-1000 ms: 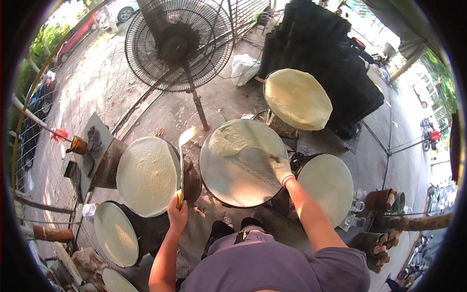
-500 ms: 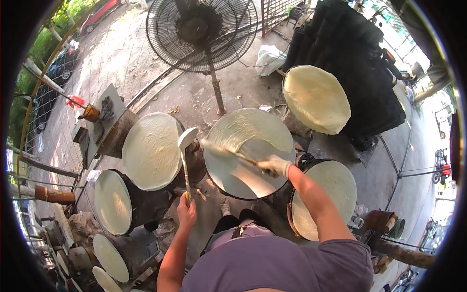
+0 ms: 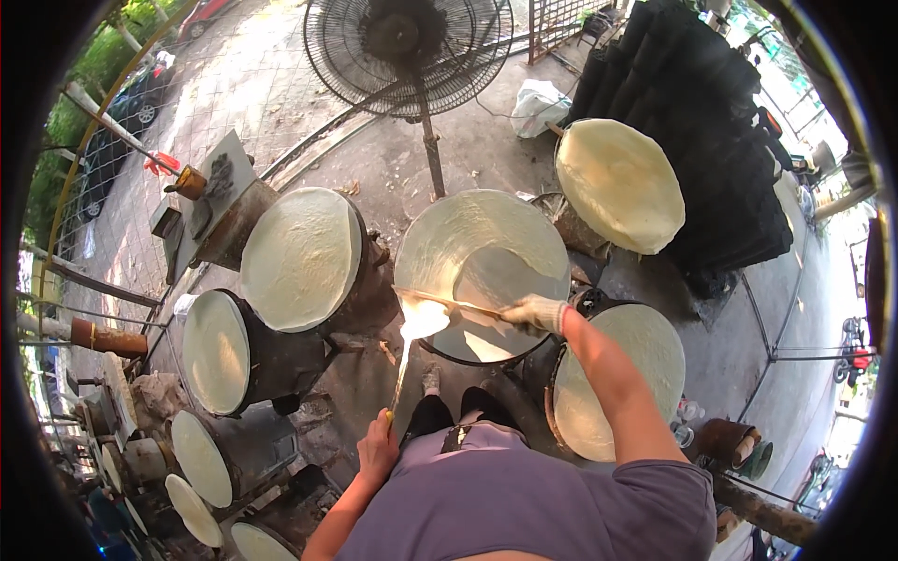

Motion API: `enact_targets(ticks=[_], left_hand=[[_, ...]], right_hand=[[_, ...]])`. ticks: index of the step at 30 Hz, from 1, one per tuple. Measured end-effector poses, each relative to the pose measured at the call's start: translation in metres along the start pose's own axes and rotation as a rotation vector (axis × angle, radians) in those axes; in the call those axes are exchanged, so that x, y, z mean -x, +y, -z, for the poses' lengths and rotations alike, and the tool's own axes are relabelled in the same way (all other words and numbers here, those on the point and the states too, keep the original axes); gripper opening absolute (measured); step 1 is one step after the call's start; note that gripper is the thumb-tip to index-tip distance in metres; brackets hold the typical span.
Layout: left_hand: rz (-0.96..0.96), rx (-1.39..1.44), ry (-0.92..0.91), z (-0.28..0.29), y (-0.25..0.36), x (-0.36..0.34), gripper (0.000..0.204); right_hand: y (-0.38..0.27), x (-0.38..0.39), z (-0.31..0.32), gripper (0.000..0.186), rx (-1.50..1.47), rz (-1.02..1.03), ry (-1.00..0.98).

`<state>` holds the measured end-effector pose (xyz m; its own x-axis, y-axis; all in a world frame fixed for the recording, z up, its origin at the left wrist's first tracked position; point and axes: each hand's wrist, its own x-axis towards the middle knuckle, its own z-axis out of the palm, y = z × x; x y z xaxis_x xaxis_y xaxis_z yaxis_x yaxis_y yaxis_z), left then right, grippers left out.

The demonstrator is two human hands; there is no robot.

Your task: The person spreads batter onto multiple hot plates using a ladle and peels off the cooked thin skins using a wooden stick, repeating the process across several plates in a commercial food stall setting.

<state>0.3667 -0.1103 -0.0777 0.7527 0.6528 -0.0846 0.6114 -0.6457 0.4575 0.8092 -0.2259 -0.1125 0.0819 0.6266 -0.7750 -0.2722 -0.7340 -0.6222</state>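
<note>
My left hand (image 3: 378, 449) is closed round the long handle of a ladle (image 3: 423, 320). The ladle's bowl gleams in the sun over the lower left edge of the middle round griddle (image 3: 524, 348). My right hand (image 3: 536, 314), in a light work glove, grips a wooden spreader (image 3: 463, 306) laid across that griddle. The spreader's far end meets the ladle's bowl, or overlaps it in view. A pale layer of batter (image 3: 477, 224) covers the griddle's upper part, with a smoother curved patch inside it.
Round griddles with pale sheets stand at left (image 3: 301, 260), farther left (image 3: 216, 352) and right (image 3: 622, 383). A loose round sheet (image 3: 620, 185) is propped at upper right beside a black stack (image 3: 678, 131). A standing fan (image 3: 402, 42) is ahead.
The ladle has swung right, from beside the left griddle to the middle griddle's edge. The spreader's end has dropped toward it. The whole view has shifted slightly.
</note>
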Motion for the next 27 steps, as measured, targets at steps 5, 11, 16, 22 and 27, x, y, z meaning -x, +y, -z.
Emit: enact_targets(ticks=[5,11,16,22,27], left_hand=[[-0.032,-0.008,0.013,-0.002,0.017,0.005,0.038],[-0.037,-0.005,0.004,0.001,0.009,0.013,0.039],[-0.127,0.029,0.003,0.008,-0.011,0.011,0.039],[-0.254,0.174,-0.022,0.032,-0.045,-0.002,0.043],[-0.397,0.388,0.123,0.071,-0.083,-0.011,0.039]], right_hand=[[0.013,0.009,0.028,0.027,-0.324,0.111,0.535],[0.037,0.033,-0.017,0.033,-0.107,0.033,0.079],[0.061,0.038,-0.035,0.04,-0.355,0.175,0.646],[0.137,0.035,-0.11,0.04,-0.301,0.125,0.331],[0.11,0.055,-0.273,0.014,-0.945,0.177,0.462]])
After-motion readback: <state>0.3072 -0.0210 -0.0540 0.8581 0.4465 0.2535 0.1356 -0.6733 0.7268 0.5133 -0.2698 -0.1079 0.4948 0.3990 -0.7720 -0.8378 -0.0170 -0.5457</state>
